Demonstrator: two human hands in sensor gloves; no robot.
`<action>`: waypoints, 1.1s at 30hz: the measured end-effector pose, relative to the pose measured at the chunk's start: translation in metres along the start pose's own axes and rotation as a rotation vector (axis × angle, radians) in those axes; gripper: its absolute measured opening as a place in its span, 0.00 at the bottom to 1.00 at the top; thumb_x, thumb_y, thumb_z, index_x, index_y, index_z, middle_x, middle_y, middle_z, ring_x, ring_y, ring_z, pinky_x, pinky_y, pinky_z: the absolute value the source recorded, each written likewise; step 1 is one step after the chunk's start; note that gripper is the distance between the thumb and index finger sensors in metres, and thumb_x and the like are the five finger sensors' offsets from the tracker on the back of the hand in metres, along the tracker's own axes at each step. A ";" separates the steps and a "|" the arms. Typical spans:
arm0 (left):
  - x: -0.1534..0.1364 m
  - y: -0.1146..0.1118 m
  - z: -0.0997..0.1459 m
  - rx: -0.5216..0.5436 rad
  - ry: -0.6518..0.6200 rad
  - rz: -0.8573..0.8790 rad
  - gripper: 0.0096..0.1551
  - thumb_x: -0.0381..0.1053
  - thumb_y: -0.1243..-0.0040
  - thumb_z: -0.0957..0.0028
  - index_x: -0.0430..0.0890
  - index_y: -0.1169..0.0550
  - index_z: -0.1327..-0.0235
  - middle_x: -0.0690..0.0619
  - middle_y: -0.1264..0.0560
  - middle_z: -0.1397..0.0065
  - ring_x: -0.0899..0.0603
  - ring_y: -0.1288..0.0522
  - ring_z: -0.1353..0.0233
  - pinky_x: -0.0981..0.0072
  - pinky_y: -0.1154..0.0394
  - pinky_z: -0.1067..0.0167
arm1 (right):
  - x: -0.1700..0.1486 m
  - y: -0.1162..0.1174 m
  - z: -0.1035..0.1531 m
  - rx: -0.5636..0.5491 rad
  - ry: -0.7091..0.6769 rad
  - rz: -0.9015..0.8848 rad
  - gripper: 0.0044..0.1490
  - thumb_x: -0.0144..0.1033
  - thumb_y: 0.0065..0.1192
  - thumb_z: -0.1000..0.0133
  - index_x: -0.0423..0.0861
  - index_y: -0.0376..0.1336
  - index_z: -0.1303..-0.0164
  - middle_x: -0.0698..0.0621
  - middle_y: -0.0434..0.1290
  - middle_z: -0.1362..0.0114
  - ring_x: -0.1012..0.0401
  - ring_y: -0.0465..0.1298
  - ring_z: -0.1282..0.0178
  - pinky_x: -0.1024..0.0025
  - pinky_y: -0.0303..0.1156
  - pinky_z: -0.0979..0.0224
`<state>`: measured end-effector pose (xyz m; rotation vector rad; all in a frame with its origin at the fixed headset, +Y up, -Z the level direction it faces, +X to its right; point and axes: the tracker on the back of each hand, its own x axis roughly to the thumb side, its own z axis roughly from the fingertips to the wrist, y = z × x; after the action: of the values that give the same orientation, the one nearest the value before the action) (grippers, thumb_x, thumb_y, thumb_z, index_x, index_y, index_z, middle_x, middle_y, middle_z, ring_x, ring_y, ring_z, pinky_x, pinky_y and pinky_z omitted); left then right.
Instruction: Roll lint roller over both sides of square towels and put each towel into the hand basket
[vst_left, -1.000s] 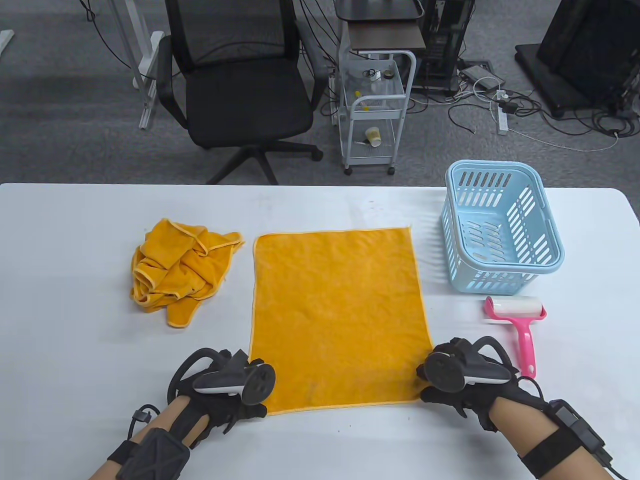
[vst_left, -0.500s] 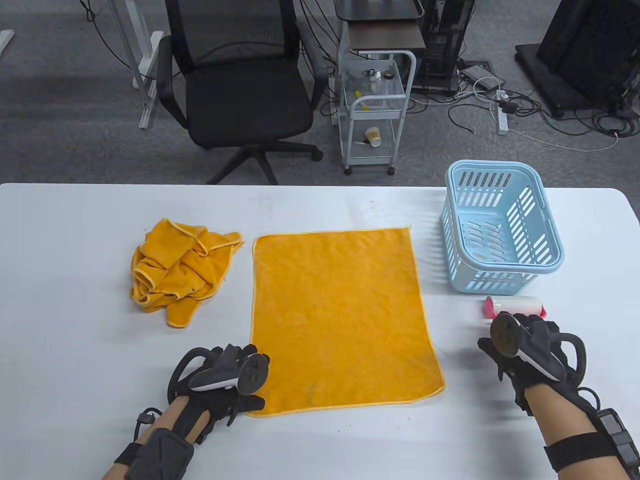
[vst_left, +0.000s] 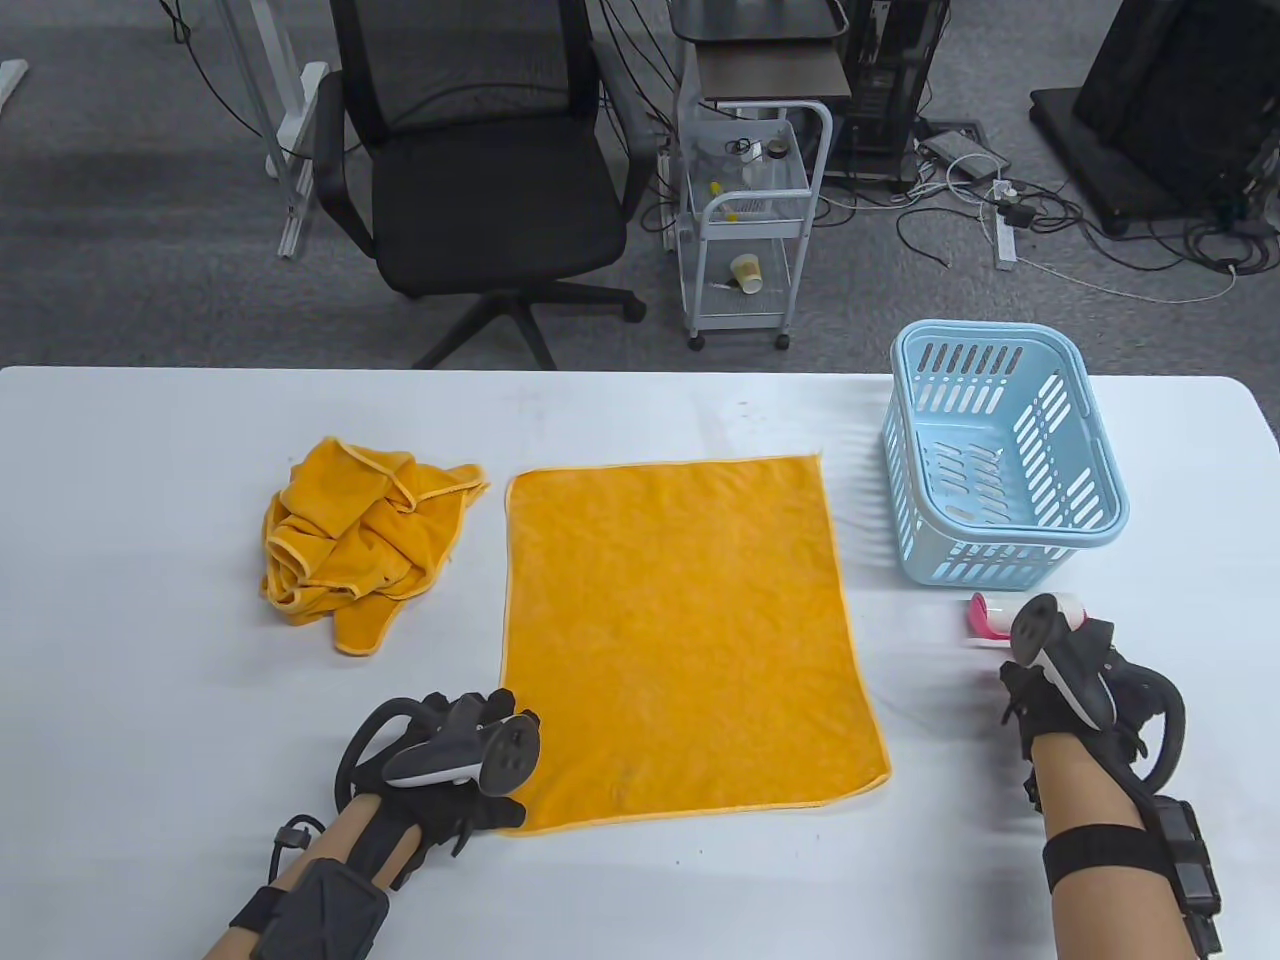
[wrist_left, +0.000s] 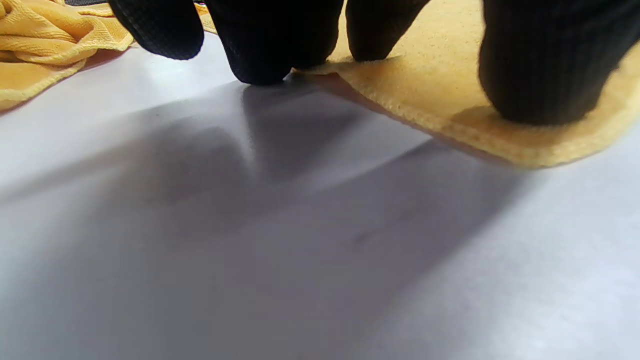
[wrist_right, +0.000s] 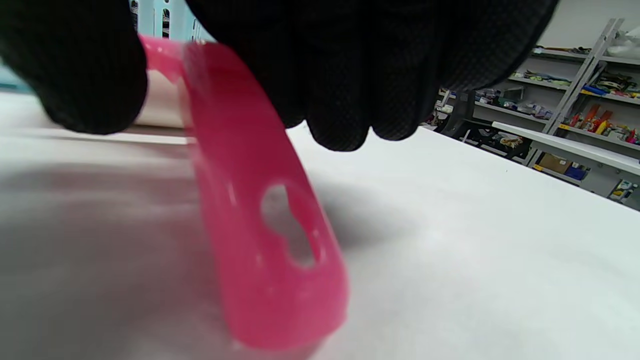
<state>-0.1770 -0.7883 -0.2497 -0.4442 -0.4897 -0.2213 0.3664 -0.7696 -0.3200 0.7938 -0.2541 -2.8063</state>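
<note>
right hand: the right hand (vst_left: 1060, 680) is sitting over the lint roller (vst_left: 985, 615) near the table's right edge. In the right wrist view the thumb and fingers (wrist_right: 350, 95) are curling around the pink handle (wrist_right: 255, 210), so I'm calling it a grasp, though the roller isn't looking lifted yet.

left hand: the left hand (vst_left: 455, 765) is pressing down on the near-left corner of the flat towel (vst_left: 680, 630). Fingertips (wrist_left: 540, 75) are sitting on the cloth, pinning it, not pinching anything.

flat towel: it's lying spread out in the middle of the table (vst_left: 150, 700), near edge close to the table's front edge.

lint roller: the white roll end is pointing toward the far edge, just in front of the basket (vst_left: 1000, 460), and the handle is running back toward the person. So its long axis is going front-to-back.

the bit that matters: the towel is lying to the left of the roller hand, so I'm guessing the next move is swinging the roller leftward onto the cloth. The right hand is the one on the tool; the left is anchoring.

other towels: a crumpled pile (vst_left: 360, 540) is waiting left of the flat one.

basket: it's looking empty, sitting near the far-right corner.
</note>
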 end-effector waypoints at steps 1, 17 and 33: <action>0.000 0.000 0.000 0.000 0.000 0.000 0.53 0.73 0.35 0.61 0.57 0.38 0.23 0.47 0.44 0.14 0.33 0.37 0.17 0.29 0.40 0.26 | 0.001 0.003 -0.001 -0.001 0.010 -0.017 0.47 0.65 0.68 0.47 0.39 0.70 0.30 0.38 0.77 0.32 0.38 0.75 0.32 0.35 0.68 0.34; 0.000 -0.001 0.000 0.001 -0.001 -0.001 0.53 0.73 0.35 0.61 0.57 0.38 0.24 0.47 0.44 0.14 0.33 0.37 0.17 0.29 0.40 0.26 | 0.023 -0.028 0.051 0.019 -0.273 -0.314 0.37 0.49 0.69 0.44 0.35 0.69 0.34 0.36 0.80 0.39 0.39 0.80 0.39 0.36 0.74 0.41; 0.000 -0.002 0.000 -0.004 0.001 0.008 0.55 0.74 0.35 0.61 0.53 0.40 0.22 0.45 0.46 0.13 0.33 0.37 0.17 0.32 0.38 0.26 | 0.222 -0.062 0.205 0.012 -1.069 -0.149 0.36 0.45 0.69 0.44 0.45 0.62 0.27 0.41 0.74 0.32 0.39 0.78 0.35 0.37 0.74 0.37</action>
<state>-0.1780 -0.7895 -0.2490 -0.4504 -0.4869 -0.2147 0.0628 -0.7441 -0.2715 -0.7861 -0.3661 -3.0637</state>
